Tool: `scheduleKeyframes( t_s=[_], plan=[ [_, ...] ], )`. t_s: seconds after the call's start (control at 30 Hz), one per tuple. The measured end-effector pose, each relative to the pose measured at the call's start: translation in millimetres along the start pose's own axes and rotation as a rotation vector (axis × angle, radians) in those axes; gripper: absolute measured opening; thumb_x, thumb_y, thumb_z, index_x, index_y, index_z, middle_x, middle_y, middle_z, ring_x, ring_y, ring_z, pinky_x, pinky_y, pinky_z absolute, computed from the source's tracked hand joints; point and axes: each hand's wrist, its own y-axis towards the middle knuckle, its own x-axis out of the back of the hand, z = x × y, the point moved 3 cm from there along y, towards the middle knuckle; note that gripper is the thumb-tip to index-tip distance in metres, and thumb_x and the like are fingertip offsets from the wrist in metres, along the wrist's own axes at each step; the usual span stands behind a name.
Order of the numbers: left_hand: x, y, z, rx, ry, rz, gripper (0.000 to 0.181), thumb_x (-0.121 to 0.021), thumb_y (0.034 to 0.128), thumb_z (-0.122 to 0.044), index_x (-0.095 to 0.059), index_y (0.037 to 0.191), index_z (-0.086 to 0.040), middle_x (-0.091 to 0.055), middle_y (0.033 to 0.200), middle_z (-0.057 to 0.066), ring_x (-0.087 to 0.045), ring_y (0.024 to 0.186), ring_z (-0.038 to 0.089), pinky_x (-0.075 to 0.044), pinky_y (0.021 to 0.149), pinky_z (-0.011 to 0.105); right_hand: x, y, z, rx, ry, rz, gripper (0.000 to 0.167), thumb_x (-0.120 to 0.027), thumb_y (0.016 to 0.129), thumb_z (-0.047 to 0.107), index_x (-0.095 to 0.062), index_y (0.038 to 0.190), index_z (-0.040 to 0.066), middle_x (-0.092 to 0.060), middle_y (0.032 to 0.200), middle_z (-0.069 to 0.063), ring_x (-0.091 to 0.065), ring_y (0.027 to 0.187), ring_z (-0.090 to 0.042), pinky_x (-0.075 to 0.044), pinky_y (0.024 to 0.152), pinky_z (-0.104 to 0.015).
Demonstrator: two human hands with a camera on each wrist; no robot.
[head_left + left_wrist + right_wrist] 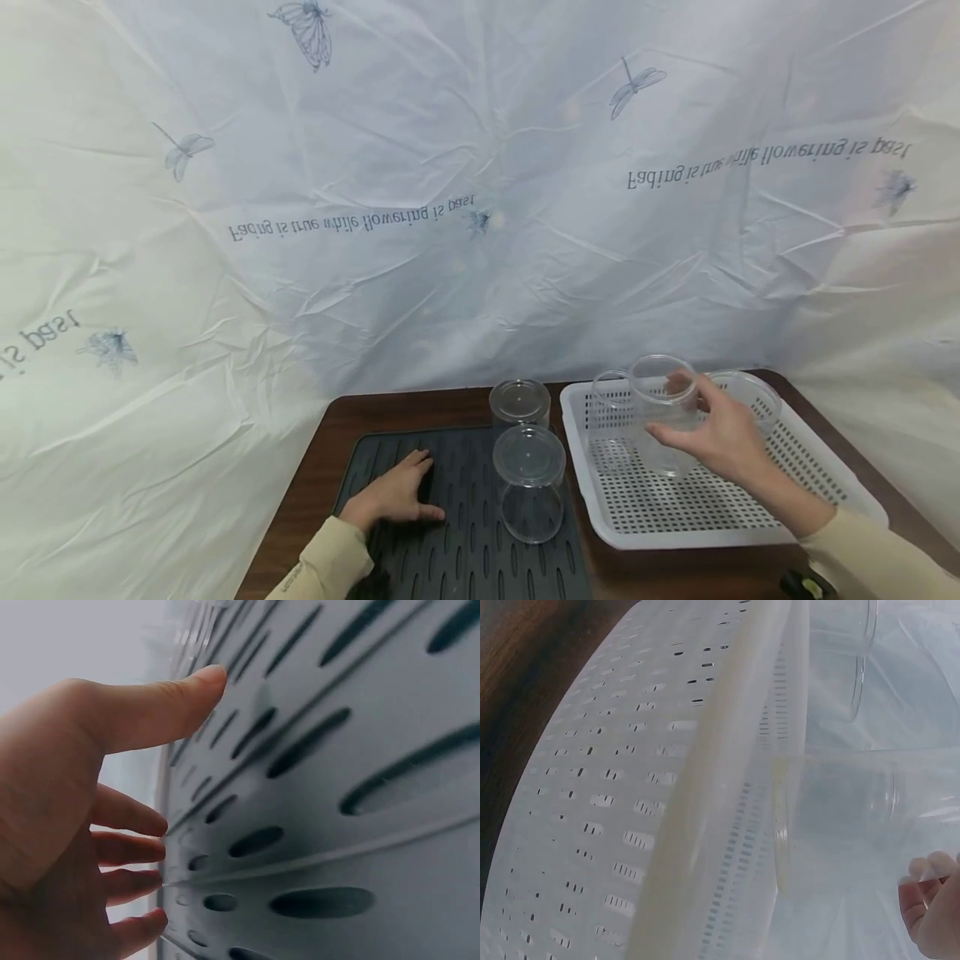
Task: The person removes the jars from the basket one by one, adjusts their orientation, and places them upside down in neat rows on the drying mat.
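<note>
My right hand (723, 429) grips a clear cylindrical cup (663, 433) by its side, thumb in front, over the white basket (697, 539). The cup stands upright, its rim facing up; in the right wrist view the see-through cup (832, 817) lies beyond the basket wall (577, 802). Over the dark grey ridged mat (461, 575), my left hand (397, 492) is spread with nothing in it; in the left wrist view its fingers (131, 850) and thumb are apart. Two clear cups, one farther back (520, 402) and one nearer (529, 479), stand on the mat's right side.
Another clear cup (609, 421) stands at the basket's left, and a round clear vessel (753, 396) sits partly behind my right hand. Brown wood table (307, 492) surrounds mat and basket. A printed white sheet (420, 275) hangs behind. A small dark object (806, 586) lies near my right sleeve.
</note>
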Motion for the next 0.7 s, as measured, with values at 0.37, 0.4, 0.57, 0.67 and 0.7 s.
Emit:
scheduleKeyframes(
  t_s=[0.37, 0.4, 0.57, 0.67, 0.7],
  plan=[
    [26.0, -6.4, -18.2, -0.078, -0.026, -0.142, 0.092, -0.074, 0.0818, -0.053, -0.037, 0.149, -0.002, -0.034, 0.154, 0.02, -0.04, 0.138, 0.039, -0.04, 0.104, 0.058, 1, 3.6, 6, -0.008, 0.062, 0.039, 0.068, -0.09, 0.069, 0.03, -0.055, 0.123, 0.008, -0.063, 0.111, -0.019, -0.063, 0.096, -0.052, -0.051, 0.062, -0.04],
    [29.1, -7.1, -20.4, -0.086, -0.036, -0.153, 0.092, -0.073, 0.0823, -0.053, -0.037, 0.15, -0.003, -0.034, 0.155, 0.019, -0.04, 0.138, 0.038, -0.04, 0.104, 0.058, 2, 4.4, 7, -0.011, 0.066, 0.042, 0.068, -0.089, 0.069, 0.03, -0.055, 0.124, 0.008, -0.062, 0.112, -0.019, -0.063, 0.097, -0.052, -0.051, 0.062, -0.04],
    [43.4, -11.2, -32.2, -0.12, -0.056, -0.205, 0.094, -0.067, 0.0819, -0.064, -0.034, 0.152, -0.011, -0.034, 0.156, 0.014, -0.039, 0.139, 0.035, -0.04, 0.105, 0.056, 2, 7.9, 12, 0.002, 0.074, 0.033, 0.066, -0.09, 0.069, 0.03, -0.056, 0.121, 0.008, -0.062, 0.111, -0.016, -0.063, 0.096, -0.049, -0.052, 0.064, -0.043],
    [50.6, -14.8, -39.5, -0.138, -0.062, -0.237, 0.095, -0.064, 0.0805, -0.069, -0.034, 0.153, -0.014, -0.034, 0.156, 0.011, -0.039, 0.14, 0.035, -0.041, 0.105, 0.056, 1, 9.5, 14, 0.024, 0.08, 0.027, 0.067, -0.09, 0.068, 0.03, -0.057, 0.122, 0.008, -0.063, 0.109, -0.013, -0.063, 0.097, -0.041, -0.053, 0.069, -0.05],
    [53.0, -16.1, -42.1, -0.142, -0.068, -0.248, 0.095, -0.064, 0.0805, -0.069, -0.034, 0.153, -0.015, -0.035, 0.156, 0.011, -0.039, 0.14, 0.035, -0.041, 0.105, 0.056, 0, 9.9, 14, 0.034, 0.075, 0.025, 0.068, -0.09, 0.068, 0.03, -0.057, 0.123, 0.008, -0.063, 0.109, -0.012, -0.063, 0.098, -0.039, -0.053, 0.071, -0.053]
  ],
)
